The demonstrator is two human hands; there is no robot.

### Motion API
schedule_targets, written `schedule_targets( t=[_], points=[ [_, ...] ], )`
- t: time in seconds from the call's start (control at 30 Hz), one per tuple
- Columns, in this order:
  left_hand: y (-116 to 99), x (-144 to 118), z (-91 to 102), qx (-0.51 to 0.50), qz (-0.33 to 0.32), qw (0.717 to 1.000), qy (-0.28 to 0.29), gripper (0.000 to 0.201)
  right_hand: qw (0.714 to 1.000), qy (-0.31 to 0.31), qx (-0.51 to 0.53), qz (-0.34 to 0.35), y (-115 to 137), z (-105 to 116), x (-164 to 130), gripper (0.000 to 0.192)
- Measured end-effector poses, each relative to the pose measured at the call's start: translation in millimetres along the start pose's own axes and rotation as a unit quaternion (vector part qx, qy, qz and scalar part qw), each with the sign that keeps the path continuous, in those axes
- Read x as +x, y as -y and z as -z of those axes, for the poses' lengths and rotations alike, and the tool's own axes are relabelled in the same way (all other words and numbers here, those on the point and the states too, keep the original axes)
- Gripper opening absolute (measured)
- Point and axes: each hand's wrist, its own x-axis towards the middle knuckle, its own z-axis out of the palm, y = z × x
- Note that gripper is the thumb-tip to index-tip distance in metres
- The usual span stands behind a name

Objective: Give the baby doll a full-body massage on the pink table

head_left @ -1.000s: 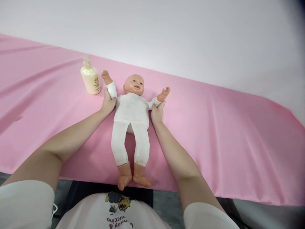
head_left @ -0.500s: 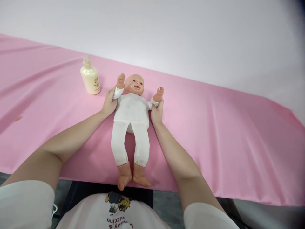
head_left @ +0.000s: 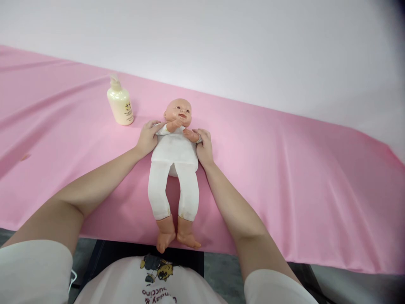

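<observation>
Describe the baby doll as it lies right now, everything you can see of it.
The baby doll lies face up on the pink cloth, head away from the person, feet at the near edge. Its head, hands and feet look like hard plastic; the body looks soft, in a white suit, slightly soiled at the leg cuffs. Both arms are folded in over the chest. The left hand and the right hand each grip one of its arms at the shoulder. A cream pump bottle stands apart, beside its head.
</observation>
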Motion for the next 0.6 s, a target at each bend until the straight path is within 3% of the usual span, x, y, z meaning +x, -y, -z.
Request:
schedule_targets(
  t=[0.37, 0.6],
  points=[
    [-3, 0, 0.4, -0.015, 0.004, 1.0, -0.008, 0.055, 1.0, 0.008, 0.004, 0.0, 5, 3, -1, 0.048],
    [7, -1, -2.4, -0.114, 0.06, 0.991, -0.045, 0.056, 0.991, -0.055, 0.074, -0.1, 12, 3, -3, 0.056]
  ],
)
